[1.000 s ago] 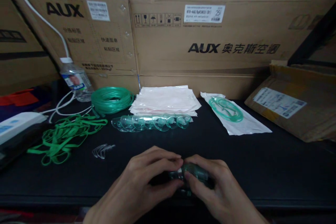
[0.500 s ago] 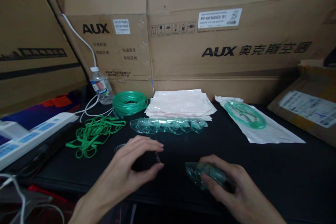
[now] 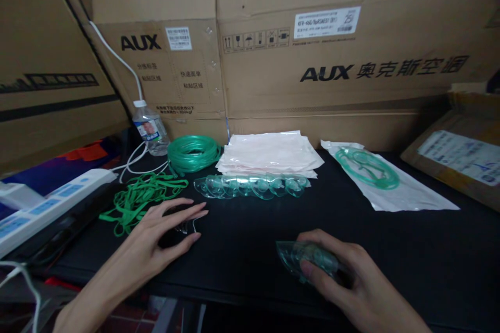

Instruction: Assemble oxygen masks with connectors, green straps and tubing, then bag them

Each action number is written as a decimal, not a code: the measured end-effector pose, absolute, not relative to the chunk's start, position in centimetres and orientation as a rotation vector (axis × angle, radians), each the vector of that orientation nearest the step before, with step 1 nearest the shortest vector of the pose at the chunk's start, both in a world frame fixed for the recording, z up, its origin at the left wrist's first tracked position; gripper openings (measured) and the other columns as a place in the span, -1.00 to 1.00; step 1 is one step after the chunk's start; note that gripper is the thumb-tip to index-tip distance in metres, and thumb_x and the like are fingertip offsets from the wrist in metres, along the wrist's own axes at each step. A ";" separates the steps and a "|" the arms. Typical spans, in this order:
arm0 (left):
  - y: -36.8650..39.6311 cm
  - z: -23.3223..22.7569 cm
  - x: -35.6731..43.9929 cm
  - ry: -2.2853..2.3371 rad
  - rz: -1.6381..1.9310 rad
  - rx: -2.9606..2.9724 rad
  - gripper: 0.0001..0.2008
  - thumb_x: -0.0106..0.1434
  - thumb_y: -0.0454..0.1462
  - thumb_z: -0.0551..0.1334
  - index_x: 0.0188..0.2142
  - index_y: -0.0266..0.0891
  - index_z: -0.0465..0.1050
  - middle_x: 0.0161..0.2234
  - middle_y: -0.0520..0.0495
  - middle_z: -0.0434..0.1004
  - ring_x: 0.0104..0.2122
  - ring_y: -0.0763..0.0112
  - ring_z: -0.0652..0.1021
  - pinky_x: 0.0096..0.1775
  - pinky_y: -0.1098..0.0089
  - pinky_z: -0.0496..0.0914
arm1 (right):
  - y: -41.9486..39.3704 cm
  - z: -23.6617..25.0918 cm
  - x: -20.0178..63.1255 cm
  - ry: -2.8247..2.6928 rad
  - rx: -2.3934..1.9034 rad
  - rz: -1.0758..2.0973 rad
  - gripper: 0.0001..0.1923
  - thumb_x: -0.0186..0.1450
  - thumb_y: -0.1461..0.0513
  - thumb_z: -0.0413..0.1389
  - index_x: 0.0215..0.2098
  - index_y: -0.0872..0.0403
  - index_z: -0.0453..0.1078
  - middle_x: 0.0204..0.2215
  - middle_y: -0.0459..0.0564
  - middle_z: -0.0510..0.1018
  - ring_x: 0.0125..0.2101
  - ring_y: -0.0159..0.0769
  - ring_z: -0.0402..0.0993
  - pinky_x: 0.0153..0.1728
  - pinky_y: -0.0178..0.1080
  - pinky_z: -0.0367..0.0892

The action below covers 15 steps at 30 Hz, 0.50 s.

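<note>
In the head view, my right hand (image 3: 336, 265) wraps round a clear green oxygen mask (image 3: 287, 257) just above the front of the black table. My palm and fingers cover much of the mask. On the left, my left hand (image 3: 172, 234) is curved, with a thin shiny strip (image 3: 194, 225) spanning between thumb and index finger. More thin clear or wire-like pieces (image 3: 182, 227) show beneath those fingers, too small to make out well. A row of nested green masks (image 3: 253, 187) lies farther back, beyond both hands.
Green elastic bands (image 3: 144, 195) lie tangled left of my left hand. Behind are coiled green tubing (image 3: 194, 153), a bottle (image 3: 150, 130) and stacked white pouches (image 3: 269, 153). A pouch with tubing (image 3: 367, 169) lies right; a power strip (image 3: 58, 200) runs left. Cardboard boxes (image 3: 265, 83) wall the back.
My left hand has moved left and slightly down, from mid-table to the small thin pieces, the strip still between its fingertips. My right hand stays on the oxygen mask, nearly unmoved.
</note>
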<state>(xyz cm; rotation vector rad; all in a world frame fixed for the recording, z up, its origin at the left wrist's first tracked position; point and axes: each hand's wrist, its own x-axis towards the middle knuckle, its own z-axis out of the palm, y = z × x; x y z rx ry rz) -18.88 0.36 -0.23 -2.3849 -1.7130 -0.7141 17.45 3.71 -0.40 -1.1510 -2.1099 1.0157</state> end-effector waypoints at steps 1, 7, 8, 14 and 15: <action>0.4 -0.3 -19.1 -1.729 -0.696 -2.379 -0.53 0.31 0.02 0.28 0.18 0.12 0.43 0.12 -0.08 0.50 0.12 0.10 0.49 0.09 0.11 0.45 | 3.7 -0.4 17.5 -2.100 -1.154 1.018 -0.80 0.35 0.10 0.08 -0.26 -0.02 0.50 -0.44 -0.07 0.58 -0.50 -0.29 0.45 -0.53 -0.37 0.31; 0.1 -0.6 -19.7 -1.817 -0.650 -2.361 -0.45 0.27 0.08 0.28 0.22 0.13 0.37 0.20 -0.09 0.43 0.16 0.05 0.46 0.14 0.05 0.40 | 3.7 -0.1 17.2 -2.061 -1.147 1.018 -0.82 0.33 0.10 0.10 -0.29 -0.02 0.51 -0.47 -0.09 0.55 -0.52 -0.31 0.41 -0.53 -0.37 0.30; 0.0 -0.5 -19.6 -1.816 -0.664 -2.361 -0.42 0.27 0.08 0.29 0.24 0.12 0.34 0.20 -0.09 0.43 0.16 0.06 0.46 0.15 0.05 0.39 | 3.7 -0.1 17.1 -2.057 -1.143 1.017 -0.82 0.33 0.10 0.10 -0.30 -0.03 0.50 -0.47 -0.09 0.56 -0.51 -0.31 0.41 -0.53 -0.37 0.30; 0.6 -0.1 -17.9 -1.842 -0.751 -2.273 -0.54 0.30 0.02 0.27 0.14 -0.02 0.43 0.10 -0.09 0.52 0.12 0.07 0.47 0.15 0.07 0.36 | 3.6 -0.2 17.4 -2.092 -1.151 1.018 -0.80 0.35 0.08 0.08 -0.25 -0.03 0.49 -0.45 -0.09 0.56 -0.50 -0.30 0.42 -0.53 -0.36 0.29; 0.7 -0.1 -17.5 -1.839 -0.746 -2.266 -0.59 0.31 0.00 0.26 0.10 -0.04 0.46 0.08 -0.09 0.53 0.10 0.08 0.48 0.13 0.08 0.37 | 3.6 -0.2 17.4 -2.104 -1.151 1.016 -0.80 0.35 0.08 0.07 -0.25 -0.02 0.49 -0.43 -0.08 0.57 -0.49 -0.30 0.44 -0.52 -0.36 0.30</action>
